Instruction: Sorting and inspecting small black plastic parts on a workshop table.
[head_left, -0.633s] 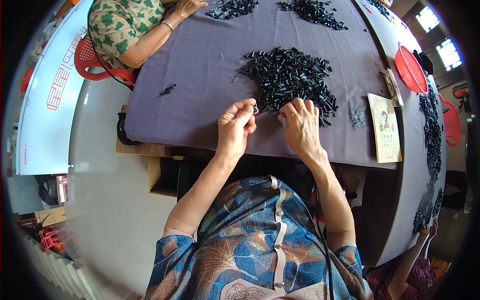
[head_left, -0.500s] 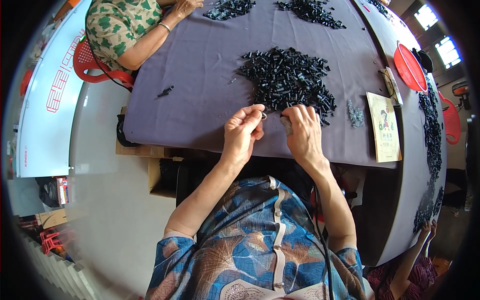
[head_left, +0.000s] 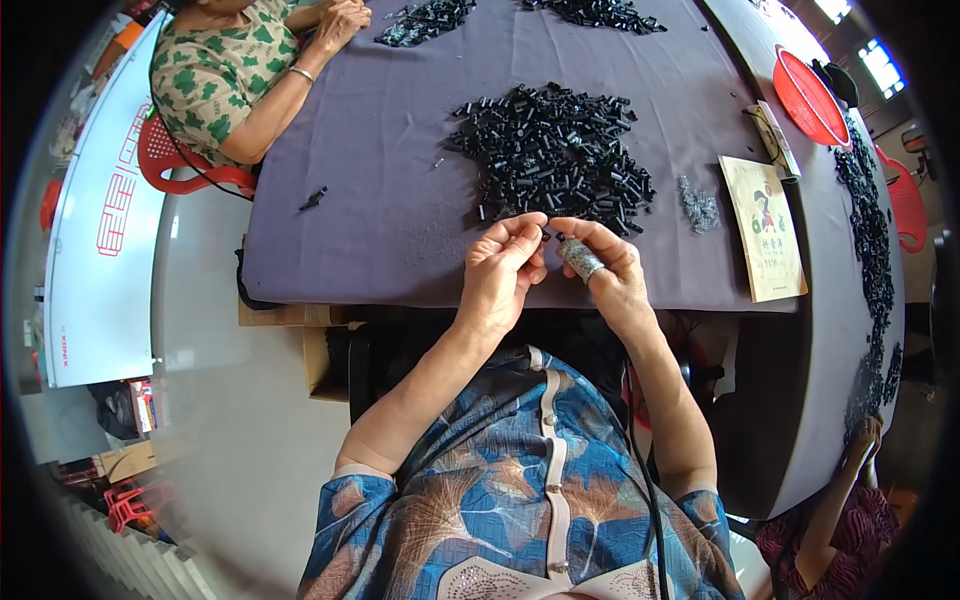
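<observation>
My left hand (head_left: 500, 268) pinches a small black tube-like piece (head_left: 545, 235) between thumb and fingertips at the table's near edge. Facing it, my right hand (head_left: 618, 275) is closed, its fingertips almost touching those of the left. A mottled grey wrap (head_left: 581, 260) covers what looks like my right thumb. Something small and dark shows at the tip of that thumb, too small to name. Just beyond both hands lies a large pile of short black tube-like pieces (head_left: 555, 150) on the grey-purple tablecloth (head_left: 370, 200).
Right of the pile are small clear pieces (head_left: 699, 205) and a yellowish booklet (head_left: 763, 230). A red basket (head_left: 808, 97) stands farther right. At the upper left a co-worker's hand (head_left: 342, 22) is near another black pile (head_left: 428, 20). Another person's hands (head_left: 864, 440) show at the lower right.
My right hand has turned, showing more of the grey wrap, and its fingertips have come closer to my left hand. The whole view has shifted slightly.
</observation>
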